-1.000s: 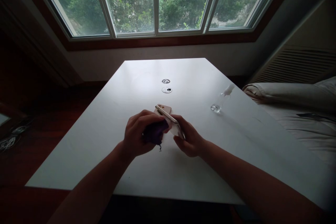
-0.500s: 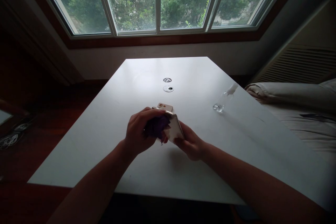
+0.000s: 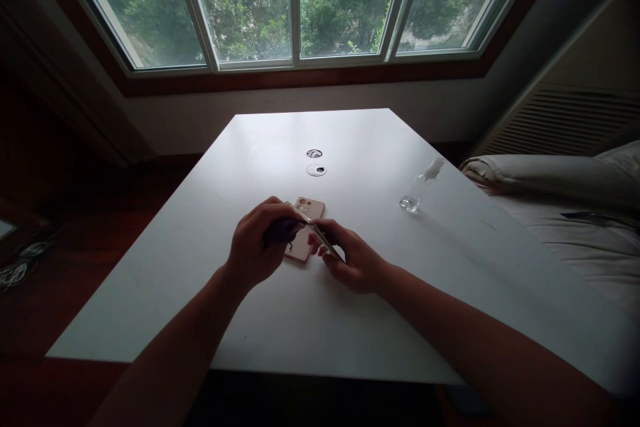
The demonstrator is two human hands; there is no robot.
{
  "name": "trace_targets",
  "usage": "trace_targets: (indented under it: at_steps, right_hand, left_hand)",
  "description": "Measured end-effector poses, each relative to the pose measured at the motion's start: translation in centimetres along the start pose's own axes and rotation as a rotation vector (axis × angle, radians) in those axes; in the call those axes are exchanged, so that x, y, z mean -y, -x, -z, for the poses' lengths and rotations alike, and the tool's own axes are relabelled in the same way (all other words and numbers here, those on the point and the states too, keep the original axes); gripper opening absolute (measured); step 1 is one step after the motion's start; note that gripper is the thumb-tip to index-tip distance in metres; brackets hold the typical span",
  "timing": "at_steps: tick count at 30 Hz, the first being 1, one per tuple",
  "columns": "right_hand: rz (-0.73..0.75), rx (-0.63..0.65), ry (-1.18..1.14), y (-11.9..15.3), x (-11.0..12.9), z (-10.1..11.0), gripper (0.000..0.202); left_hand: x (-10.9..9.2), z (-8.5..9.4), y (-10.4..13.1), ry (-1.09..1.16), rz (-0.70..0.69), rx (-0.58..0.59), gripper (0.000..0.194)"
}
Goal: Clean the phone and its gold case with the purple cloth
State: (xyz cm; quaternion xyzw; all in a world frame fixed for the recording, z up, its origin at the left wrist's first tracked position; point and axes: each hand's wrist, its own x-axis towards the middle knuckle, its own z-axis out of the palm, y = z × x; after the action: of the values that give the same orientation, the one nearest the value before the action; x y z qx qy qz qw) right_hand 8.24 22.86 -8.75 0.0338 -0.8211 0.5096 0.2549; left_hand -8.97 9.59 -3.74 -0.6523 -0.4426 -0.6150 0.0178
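Note:
My left hand (image 3: 254, 239) is closed around a bunched dark purple cloth (image 3: 281, 231), pressed to the upper end of a thin phone (image 3: 326, 241). The phone is tilted nearly edge-on, so its faces hardly show. Fingers and thumb of my right hand (image 3: 357, 259) grip its edges at the lower end. Beneath both hands a pinkish phone case (image 3: 301, 249) with camera holes lies on the white table (image 3: 165, 280), partly covered by my left hand and the cloth.
A clear spray bottle (image 3: 421, 188) stands on the table at the right. Two round discs or inlays (image 3: 316, 170) show farther back. Beyond the table's right edge is a bed with pale bedding (image 3: 545, 213); cables (image 3: 25, 263) lie on the floor at the left.
The phone has turned from showing a broad, pale face to nearly edge-on. Both hands and the cloth have shifted slightly, uncovering more of the phone case. The camera view has moved a little.

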Motion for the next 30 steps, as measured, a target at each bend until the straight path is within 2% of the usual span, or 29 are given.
trace_targets:
  at_steps: [6, 10, 12, 15, 18, 21, 25, 30]
  right_hand:
    - [0.011, 0.013, 0.088, 0.0, 0.0, 0.7, 0.07]
    - [-0.023, -0.015, 0.02, 0.0, 0.0, 0.1, 0.062]
    - [-0.078, -0.064, -0.121, -0.2, 0.0, -0.6, 0.049]
    - [-0.192, -0.187, -0.51, -0.6, -0.2, -1.2, 0.032]
    - [-0.284, -0.246, -0.79, -1.0, -0.2, -0.7, 0.034]
    - [-0.346, -0.203, -0.898, -1.3, -0.2, 0.4, 0.043]
    - [-0.393, -0.159, -0.963, -1.2, -0.1, 0.9, 0.045]
    - [-0.397, -0.12, -0.956, -1.0, -0.1, 0.7, 0.043]
  left_hand:
    - [-0.3, 0.9, -0.2, -0.158, -0.019, 0.113, 0.03]
    - [-0.4, 0.8, -0.1, -0.294, -0.054, 0.159, 0.036]
    - [-0.4, 0.4, -0.1, -0.323, -0.082, 0.203, 0.036]
    - [-0.3, -0.3, 0.1, -0.313, -0.106, 0.29, 0.03]
    - [0.0, -0.4, 0.2, -0.262, -0.06, 0.326, 0.027]
    - [0.5, 0.4, 0.3, -0.227, 0.048, 0.27, 0.022]
    - [1.1, 2.0, 0.0, -0.23, 0.189, 0.163, 0.012]
    - [2.2, 3.3, -0.7, -0.293, 0.484, -0.076, 0.028]
